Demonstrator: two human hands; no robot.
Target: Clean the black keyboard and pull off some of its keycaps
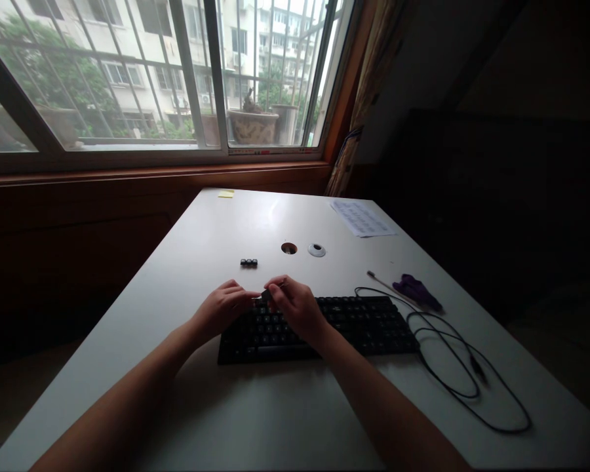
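Note:
A black keyboard point(354, 324) lies across the white table point(255, 419). Both my hands meet over its far left corner. My left hand point(222, 308) and my right hand point(295, 307) pinch a small dark piece, a keycap point(264, 295) by its look, between their fingertips. Three loose black keycaps point(248, 263) sit in a row on the table beyond the keyboard.
The keyboard's black cable point(465, 377) loops at the right. A purple tool point(415, 291) and a thin stick point(386, 283) lie near it. A cable hole point(289, 248), its white cap point(317, 250), a printed sheet point(362, 218) and a yellow note point(225, 193) are farther back, under the window.

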